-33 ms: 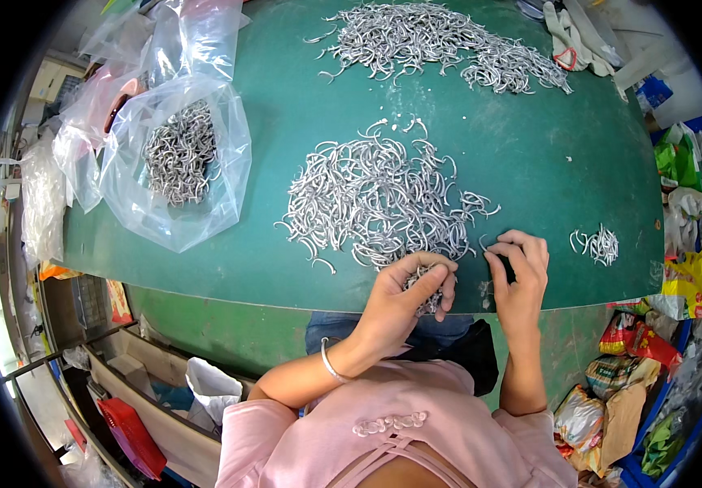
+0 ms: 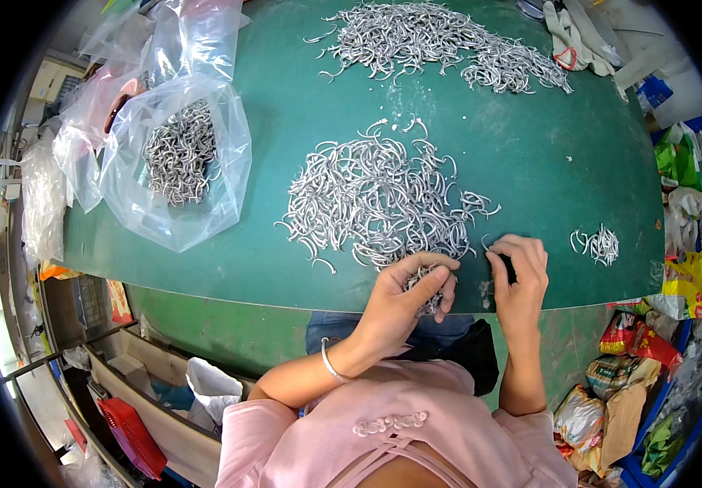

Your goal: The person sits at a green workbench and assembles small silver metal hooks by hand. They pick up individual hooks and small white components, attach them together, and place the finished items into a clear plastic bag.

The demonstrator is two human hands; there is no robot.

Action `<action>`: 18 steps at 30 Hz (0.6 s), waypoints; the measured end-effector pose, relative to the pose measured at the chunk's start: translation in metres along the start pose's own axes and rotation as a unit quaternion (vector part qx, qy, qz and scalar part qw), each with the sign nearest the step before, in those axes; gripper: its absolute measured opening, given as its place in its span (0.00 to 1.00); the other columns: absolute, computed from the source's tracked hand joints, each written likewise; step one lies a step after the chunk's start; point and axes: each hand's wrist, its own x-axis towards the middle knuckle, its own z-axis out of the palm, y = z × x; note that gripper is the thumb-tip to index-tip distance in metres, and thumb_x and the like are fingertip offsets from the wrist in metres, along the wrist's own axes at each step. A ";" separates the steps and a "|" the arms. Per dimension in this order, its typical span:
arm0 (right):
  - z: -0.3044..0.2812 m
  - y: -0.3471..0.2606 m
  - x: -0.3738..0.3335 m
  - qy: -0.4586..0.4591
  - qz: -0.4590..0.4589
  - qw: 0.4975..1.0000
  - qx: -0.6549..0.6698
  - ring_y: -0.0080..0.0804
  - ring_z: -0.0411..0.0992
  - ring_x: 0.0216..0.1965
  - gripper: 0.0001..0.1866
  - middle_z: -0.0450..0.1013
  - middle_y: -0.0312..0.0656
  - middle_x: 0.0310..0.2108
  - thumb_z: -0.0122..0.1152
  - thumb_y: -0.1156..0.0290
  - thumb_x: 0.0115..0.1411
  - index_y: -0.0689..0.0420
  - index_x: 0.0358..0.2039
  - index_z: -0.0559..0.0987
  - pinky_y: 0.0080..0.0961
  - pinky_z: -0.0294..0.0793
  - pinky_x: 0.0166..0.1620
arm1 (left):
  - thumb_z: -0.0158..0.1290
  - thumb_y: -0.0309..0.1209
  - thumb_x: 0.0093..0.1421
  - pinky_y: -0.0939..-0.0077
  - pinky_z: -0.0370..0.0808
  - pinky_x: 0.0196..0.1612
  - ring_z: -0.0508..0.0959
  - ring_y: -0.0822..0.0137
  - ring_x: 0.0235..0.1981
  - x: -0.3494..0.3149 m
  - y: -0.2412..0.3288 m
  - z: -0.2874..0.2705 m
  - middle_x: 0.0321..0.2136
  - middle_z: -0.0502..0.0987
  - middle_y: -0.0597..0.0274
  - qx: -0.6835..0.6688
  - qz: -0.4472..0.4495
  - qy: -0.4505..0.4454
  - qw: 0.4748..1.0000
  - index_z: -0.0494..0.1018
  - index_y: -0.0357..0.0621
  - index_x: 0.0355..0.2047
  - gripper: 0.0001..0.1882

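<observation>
My left hand [image 2: 400, 297] is curled around a bunch of small curved silvery pieces [image 2: 427, 302] at the table's near edge. Just to its right, my right hand [image 2: 522, 276] pinches one thin curved piece [image 2: 485, 242] between thumb and fingertips, low over the table. Beyond both hands lies a wide, loose pile of the same curved pieces [image 2: 367, 195], its near side partly covered by the left hand. A smaller heap of pieces [image 2: 605, 246] rests to the right of my right hand.
On the green table [image 2: 522, 163], a large pile of curved pieces [image 2: 440, 41] spreads along the far side. An open clear plastic bag [image 2: 233, 195] with darker pieces stands at the left. Gloves [image 2: 571, 41] lie at the far right. Drawers [image 2: 164, 390] and bagged packages [image 2: 619, 366] flank me below.
The fingers of my right hand have drawn slightly closer together around the curved piece. My left hand and the piles look the same.
</observation>
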 end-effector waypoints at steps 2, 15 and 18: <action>-0.003 -0.009 -0.002 0.000 0.017 0.997 0.074 0.41 0.68 0.33 0.07 0.71 0.43 0.30 0.62 0.83 0.46 0.62 0.28 0.76 0.32 0.66 0.37 | 0.47 0.29 0.65 0.80 0.67 0.25 0.69 0.73 0.23 0.000 0.001 0.000 0.23 0.69 0.63 0.024 -0.007 0.001 1.000 0.69 0.35 0.44 0.12; -0.003 0.007 0.034 0.036 0.020 0.998 0.042 0.40 0.70 0.36 0.09 0.73 0.43 0.32 0.61 0.82 0.47 0.63 0.32 0.78 0.30 0.68 0.41 | 0.47 0.32 0.65 0.80 0.66 0.24 0.68 0.73 0.24 0.003 -0.002 0.000 0.22 0.67 0.64 -0.014 0.000 0.022 1.000 0.70 0.37 0.40 0.10; 0.003 0.014 0.041 0.015 -0.020 0.997 -0.069 0.42 0.68 0.38 0.09 0.72 0.41 0.33 0.62 0.79 0.48 0.62 0.32 0.77 0.32 0.64 0.45 | 0.47 0.33 0.65 0.80 0.65 0.24 0.67 0.73 0.24 0.002 0.001 0.005 0.24 0.68 0.63 0.004 0.013 0.037 0.999 0.70 0.37 0.38 0.10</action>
